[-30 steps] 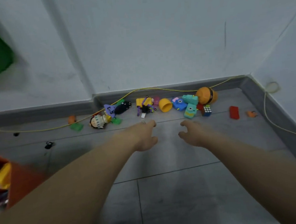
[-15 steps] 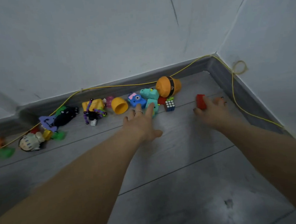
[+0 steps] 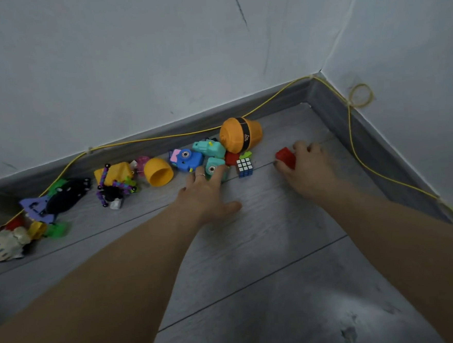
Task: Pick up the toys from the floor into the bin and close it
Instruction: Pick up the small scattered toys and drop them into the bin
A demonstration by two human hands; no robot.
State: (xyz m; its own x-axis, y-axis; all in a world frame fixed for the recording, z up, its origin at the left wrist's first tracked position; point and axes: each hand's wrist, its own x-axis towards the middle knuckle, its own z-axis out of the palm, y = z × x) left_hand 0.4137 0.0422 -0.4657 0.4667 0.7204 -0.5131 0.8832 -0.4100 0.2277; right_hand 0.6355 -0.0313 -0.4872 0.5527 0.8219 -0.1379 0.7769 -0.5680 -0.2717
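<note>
Toys line the grey skirting board (image 3: 164,139): doll (image 3: 4,244), yellow cup (image 3: 159,172), blue toy camera (image 3: 186,160). My left hand (image 3: 208,195) spreads loose onto the teal toy camera (image 3: 212,167), beside the puzzle cube (image 3: 244,167); my right hand (image 3: 307,169) grips the red block (image 3: 286,157).

Corner of a room in somebody's home, pretty sure.

Grey wood-look floor (image 3: 253,263), plain white walls (image 3: 132,70) with a grey skirting board (image 3: 331,110), and a thin yellow cable (image 3: 164,137) tacked along it. Small plastic toys (image 3: 184,161) are scattered by the wall: a little puzzle cube (image 3: 244,167), an orange cup (image 3: 158,172), a doll (image 3: 4,244).
</note>
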